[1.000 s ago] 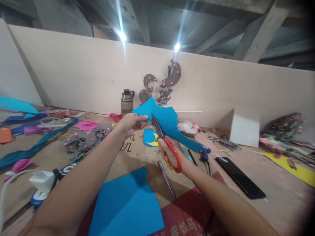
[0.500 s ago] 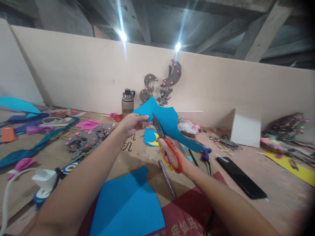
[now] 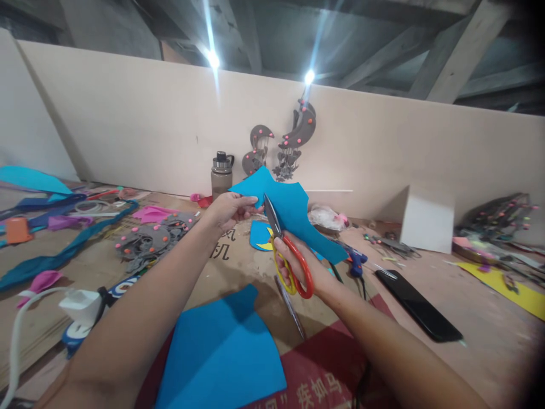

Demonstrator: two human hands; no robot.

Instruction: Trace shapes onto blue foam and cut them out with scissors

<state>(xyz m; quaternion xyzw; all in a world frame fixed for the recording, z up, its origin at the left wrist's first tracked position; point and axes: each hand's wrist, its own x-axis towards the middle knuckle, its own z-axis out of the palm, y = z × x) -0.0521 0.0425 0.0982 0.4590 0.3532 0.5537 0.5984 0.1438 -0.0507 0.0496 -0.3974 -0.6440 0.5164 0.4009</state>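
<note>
My left hand [image 3: 230,209] pinches the left edge of a blue foam sheet [image 3: 293,213] held up in the air over the table. My right hand [image 3: 293,266] grips scissors [image 3: 284,250] with one red and one yellow handle loop. The blades point up and cut into the blue sheet beside my left fingers. A larger blue foam piece [image 3: 221,352] lies flat on the table below my arms.
A black phone [image 3: 417,312] lies to the right, with a blue glue gun [image 3: 355,261] near it. A water bottle [image 3: 221,175] stands at the wall. Grey foam cutouts with pink dots [image 3: 149,241], blue strips [image 3: 55,255], a white charger [image 3: 79,304] and yellow foam [image 3: 511,289] litter the table.
Both hands and the blue sheet have risen slightly in view. The scissors stay in the cut, with the handles a little more spread.
</note>
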